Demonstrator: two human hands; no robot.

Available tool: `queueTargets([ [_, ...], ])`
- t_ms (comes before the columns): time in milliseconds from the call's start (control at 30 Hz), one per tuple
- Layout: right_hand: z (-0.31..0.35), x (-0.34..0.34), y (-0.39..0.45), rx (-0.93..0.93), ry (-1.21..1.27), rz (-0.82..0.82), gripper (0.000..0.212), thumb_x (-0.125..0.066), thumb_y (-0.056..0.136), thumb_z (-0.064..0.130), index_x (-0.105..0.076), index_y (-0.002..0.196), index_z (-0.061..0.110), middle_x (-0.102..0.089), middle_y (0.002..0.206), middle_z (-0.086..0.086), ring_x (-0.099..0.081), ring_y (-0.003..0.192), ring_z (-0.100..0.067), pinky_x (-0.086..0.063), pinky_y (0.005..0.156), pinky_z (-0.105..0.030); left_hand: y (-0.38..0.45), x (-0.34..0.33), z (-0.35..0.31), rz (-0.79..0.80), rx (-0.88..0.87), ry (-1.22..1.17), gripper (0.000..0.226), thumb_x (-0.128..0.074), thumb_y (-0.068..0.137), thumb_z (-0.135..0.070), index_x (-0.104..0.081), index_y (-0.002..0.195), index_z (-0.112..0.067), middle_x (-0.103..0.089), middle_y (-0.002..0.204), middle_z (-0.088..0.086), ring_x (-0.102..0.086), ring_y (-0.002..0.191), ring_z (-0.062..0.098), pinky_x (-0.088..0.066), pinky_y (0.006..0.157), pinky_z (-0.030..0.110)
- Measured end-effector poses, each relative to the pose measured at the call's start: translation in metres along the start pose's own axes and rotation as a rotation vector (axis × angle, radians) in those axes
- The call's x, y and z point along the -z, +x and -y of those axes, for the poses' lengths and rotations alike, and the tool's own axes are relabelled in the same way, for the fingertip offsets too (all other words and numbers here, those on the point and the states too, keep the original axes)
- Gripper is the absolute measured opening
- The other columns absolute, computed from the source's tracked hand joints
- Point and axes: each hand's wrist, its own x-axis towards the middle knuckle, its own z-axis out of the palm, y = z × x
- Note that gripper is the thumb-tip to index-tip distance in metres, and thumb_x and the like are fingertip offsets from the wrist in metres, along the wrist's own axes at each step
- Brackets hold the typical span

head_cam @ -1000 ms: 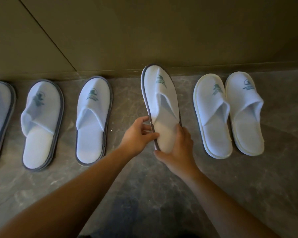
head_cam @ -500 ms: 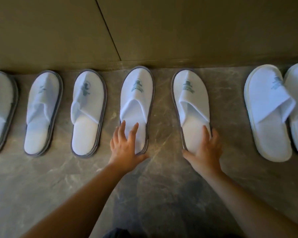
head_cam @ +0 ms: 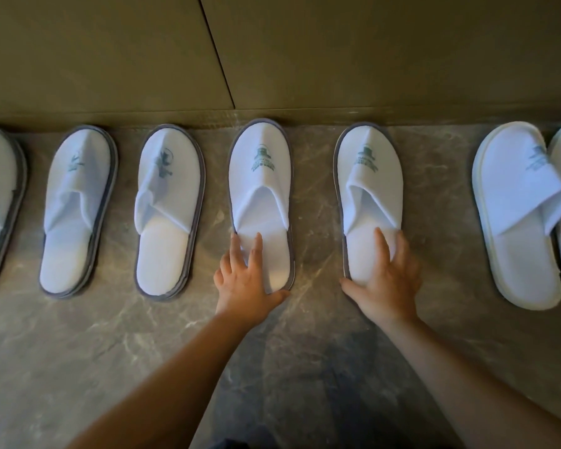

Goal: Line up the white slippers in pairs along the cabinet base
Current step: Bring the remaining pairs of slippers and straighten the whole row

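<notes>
White slippers line the cabinet base (head_cam: 305, 115); left hand (head_cam: 245, 280) and right hand (head_cam: 387, 280) press flat, fingers spread, on two grey-edged ones.

The grey marbled floor (head_cam: 78, 367) carries a row of white slippers, toes to its far edge, at the cabinet base (head_cam: 175, 116): five grey-trimmed slippers (head_cam: 75, 209) lie apart from each other, and two thicker white-soled slippers (head_cam: 515, 222) overlap at the right edge.
</notes>
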Motion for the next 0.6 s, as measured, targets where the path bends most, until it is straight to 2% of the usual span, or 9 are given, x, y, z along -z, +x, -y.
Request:
queueTargets([
  [200, 0.007, -0.009, 0.002, 0.014, -0.013, 0.009, 0.087, -0.068, 0.067, 0.044, -0.019, 0.137, 0.033, -0.007, 0.153, -0.007, -0.023, 0.125, -0.039, -0.031, 0.1, -0.048, -0.002, 0.0, 0.001, 0.001, -0.003, 0.0, 0.108, -0.065, 0.065, -0.057, 0.009, 0.14, -0.031, 0.012, 0.153, 0.008, -0.007, 0.138, 0.037, -0.017, 0.11, 0.055],
  [600, 0.013, -0.018, 0.002, 0.018, -0.001, -0.013, 0.086, -0.07, 0.066, 0.045, -0.022, 0.136, 0.032, -0.009, 0.152, -0.01, -0.027, 0.123, -0.041, -0.034, 0.1, -0.052, -0.002, 0.003, 0.0, 0.028, -0.013, 0.011, 0.103, -0.064, 0.067, -0.056, 0.005, 0.14, -0.033, 0.012, 0.153, 0.007, -0.005, 0.138, 0.034, -0.018, 0.109, 0.055],
])
